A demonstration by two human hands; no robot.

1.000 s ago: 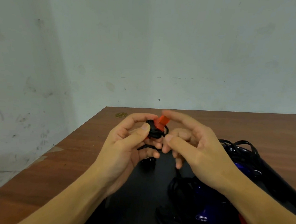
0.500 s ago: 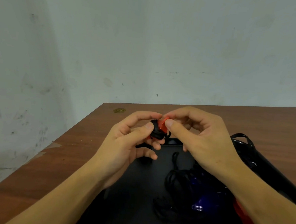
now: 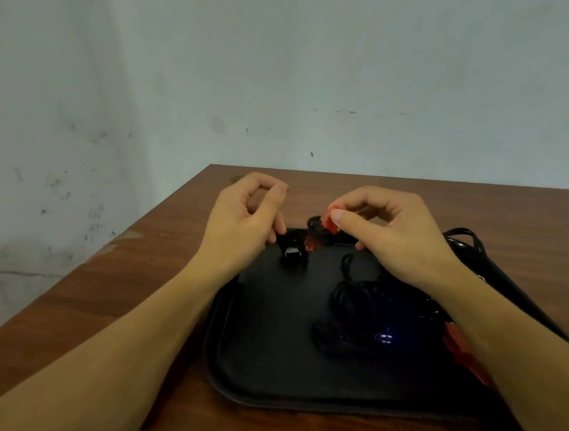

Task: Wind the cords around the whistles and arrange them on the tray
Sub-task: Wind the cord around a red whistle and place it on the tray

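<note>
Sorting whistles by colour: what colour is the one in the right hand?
Red whistle, black cord, head view.

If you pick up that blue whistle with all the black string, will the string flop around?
Probably yes. The blue whistle lies in a loose heap of black cord on the tray, so the cord looks soft and would likely dangle. The whistle looks small, shiny plastic, so probably light and maybe a bit slippery.

I see a red whistle (image 3: 329,222) wrapped in black cord (image 3: 314,225), a plain black tray (image 3: 266,365), a dark blue whistle (image 3: 384,336), a reddish-brown wood-grain desk (image 3: 102,297), and a scuffed pale grey-green wall (image 3: 287,64).
</note>
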